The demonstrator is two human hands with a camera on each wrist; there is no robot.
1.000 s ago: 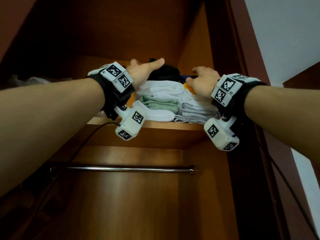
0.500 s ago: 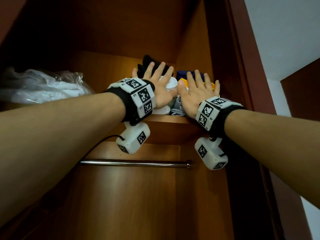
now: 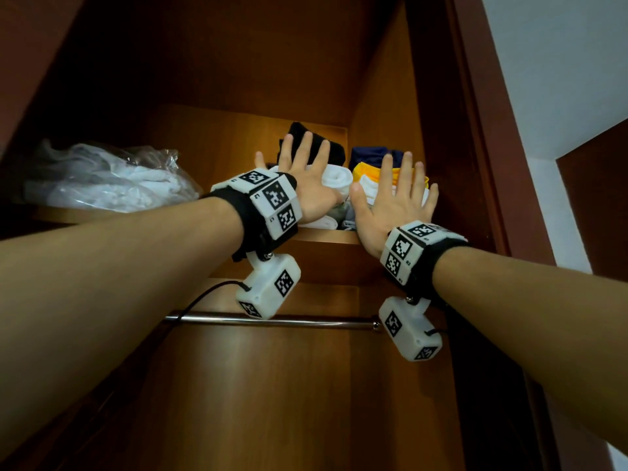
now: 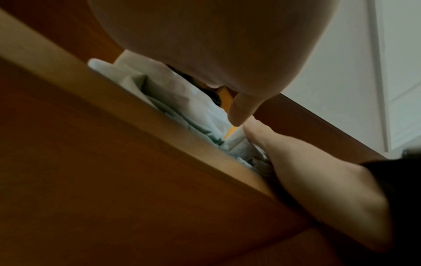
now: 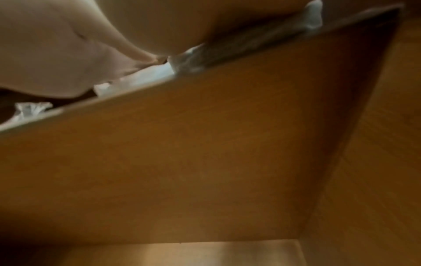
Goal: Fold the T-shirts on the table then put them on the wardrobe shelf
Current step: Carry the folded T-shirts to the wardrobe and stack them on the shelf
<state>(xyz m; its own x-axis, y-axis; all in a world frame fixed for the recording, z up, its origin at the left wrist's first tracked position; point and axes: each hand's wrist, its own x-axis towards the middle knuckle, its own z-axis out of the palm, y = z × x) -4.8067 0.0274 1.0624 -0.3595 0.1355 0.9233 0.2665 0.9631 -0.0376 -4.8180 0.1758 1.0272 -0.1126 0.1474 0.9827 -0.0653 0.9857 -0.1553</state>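
Two stacks of folded T-shirts stand at the right end of the wardrobe shelf. The left stack shows white and pale green shirts with a black one on top. The right stack shows yellow, white and grey shirts under a navy one. My left hand lies flat with straight, spread fingers against the front of the left stack. My right hand lies flat the same way against the right stack. In the left wrist view the shirts' edges show above the shelf board. Both palms hide most of the stacks.
A clear plastic bag of white cloth lies on the shelf's left part. A metal hanging rail runs below the shelf. The wardrobe's side wall stands close right of the stacks, and its dark frame is beyond it.
A second ago my hands reached over the tops of the stacks with bent fingers. They have dropped to the fronts and flattened with fingers spread, and the stacks sit further back on the shelf.
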